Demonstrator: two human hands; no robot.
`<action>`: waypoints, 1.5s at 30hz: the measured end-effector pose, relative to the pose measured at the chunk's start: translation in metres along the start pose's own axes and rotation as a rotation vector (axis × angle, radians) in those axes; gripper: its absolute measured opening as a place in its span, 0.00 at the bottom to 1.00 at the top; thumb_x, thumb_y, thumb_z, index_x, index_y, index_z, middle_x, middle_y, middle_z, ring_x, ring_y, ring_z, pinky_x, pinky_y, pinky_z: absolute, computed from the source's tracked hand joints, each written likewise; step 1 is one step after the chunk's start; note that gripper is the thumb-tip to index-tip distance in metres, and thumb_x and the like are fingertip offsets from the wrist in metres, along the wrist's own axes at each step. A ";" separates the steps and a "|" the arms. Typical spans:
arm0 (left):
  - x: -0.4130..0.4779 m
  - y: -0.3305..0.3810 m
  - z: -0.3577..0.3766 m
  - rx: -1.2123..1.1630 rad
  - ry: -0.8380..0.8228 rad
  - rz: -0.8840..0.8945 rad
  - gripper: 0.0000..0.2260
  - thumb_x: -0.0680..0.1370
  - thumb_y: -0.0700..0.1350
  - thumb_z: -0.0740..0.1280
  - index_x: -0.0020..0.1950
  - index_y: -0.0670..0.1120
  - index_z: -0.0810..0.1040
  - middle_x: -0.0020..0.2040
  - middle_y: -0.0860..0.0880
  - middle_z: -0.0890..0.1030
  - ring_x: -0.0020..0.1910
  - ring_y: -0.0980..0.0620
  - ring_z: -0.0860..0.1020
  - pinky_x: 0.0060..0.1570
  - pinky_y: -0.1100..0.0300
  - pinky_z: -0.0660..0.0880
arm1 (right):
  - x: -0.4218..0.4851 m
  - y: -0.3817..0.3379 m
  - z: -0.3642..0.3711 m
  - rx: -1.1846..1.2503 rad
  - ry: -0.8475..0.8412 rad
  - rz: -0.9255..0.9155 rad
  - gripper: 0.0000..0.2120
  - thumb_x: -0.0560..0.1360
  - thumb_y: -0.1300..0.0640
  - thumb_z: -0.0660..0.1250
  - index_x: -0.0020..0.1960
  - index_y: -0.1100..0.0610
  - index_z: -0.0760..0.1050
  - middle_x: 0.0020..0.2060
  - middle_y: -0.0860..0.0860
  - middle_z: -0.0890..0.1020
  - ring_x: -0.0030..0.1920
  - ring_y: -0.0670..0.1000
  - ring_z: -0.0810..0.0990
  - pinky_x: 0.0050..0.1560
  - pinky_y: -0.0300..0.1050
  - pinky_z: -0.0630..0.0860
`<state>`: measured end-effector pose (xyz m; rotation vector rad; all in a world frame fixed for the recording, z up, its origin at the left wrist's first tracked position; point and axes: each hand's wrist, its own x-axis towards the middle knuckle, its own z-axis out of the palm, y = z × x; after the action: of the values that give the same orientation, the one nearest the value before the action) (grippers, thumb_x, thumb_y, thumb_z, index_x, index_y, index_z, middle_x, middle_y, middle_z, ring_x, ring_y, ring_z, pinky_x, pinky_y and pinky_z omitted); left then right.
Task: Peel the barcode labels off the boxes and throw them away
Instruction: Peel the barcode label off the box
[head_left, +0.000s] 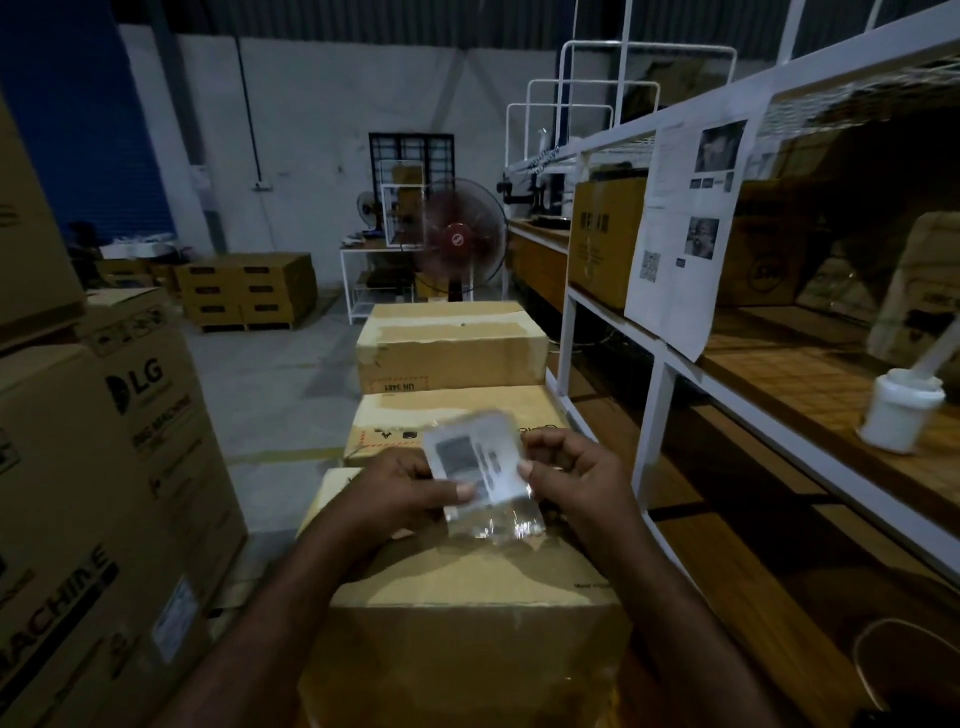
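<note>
A white barcode label (475, 457) with clear plastic film hanging below it is held up above the nearest cardboard box (467, 582). My left hand (410, 486) pinches its left edge with thumb on top. My right hand (569, 475) pinches its right edge. The label is blurred and lifted off the box. Two more cardboard boxes (452, 410) (449, 348) stand in a row beyond the near one.
Tall LG machine cartons (114, 467) stack at the left. A white metal shelf rack (660, 374) runs along the right, holding boxes, a posted paper sheet (685, 234) and a white tub (901, 413). A red pedestal fan (462, 241) stands behind the boxes.
</note>
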<state>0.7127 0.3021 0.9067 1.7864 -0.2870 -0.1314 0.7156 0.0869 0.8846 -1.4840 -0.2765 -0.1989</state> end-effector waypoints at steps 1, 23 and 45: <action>0.002 0.003 -0.003 -0.059 0.064 0.000 0.09 0.73 0.43 0.74 0.51 0.42 0.85 0.47 0.42 0.86 0.46 0.39 0.84 0.48 0.45 0.80 | 0.001 0.000 0.000 -0.010 0.041 -0.006 0.11 0.75 0.66 0.70 0.56 0.59 0.80 0.47 0.55 0.85 0.46 0.56 0.86 0.41 0.53 0.83; 0.032 -0.023 -0.002 0.524 0.452 -0.024 0.21 0.73 0.64 0.57 0.59 0.56 0.77 0.55 0.55 0.84 0.52 0.47 0.81 0.53 0.49 0.78 | 0.024 -0.004 0.045 -1.175 -0.106 -0.002 0.16 0.72 0.43 0.73 0.35 0.48 0.70 0.31 0.44 0.75 0.34 0.44 0.76 0.32 0.40 0.68; 0.051 -0.032 0.000 0.607 0.475 -0.031 0.16 0.79 0.58 0.61 0.60 0.53 0.77 0.58 0.51 0.83 0.54 0.45 0.80 0.49 0.53 0.76 | -0.089 -0.031 0.053 -1.318 -0.394 0.061 0.51 0.66 0.26 0.27 0.69 0.50 0.71 0.73 0.45 0.67 0.72 0.47 0.64 0.77 0.54 0.55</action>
<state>0.7658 0.2954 0.8784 2.3511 0.0560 0.3964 0.6183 0.1334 0.8901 -2.8459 -0.4493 -0.0083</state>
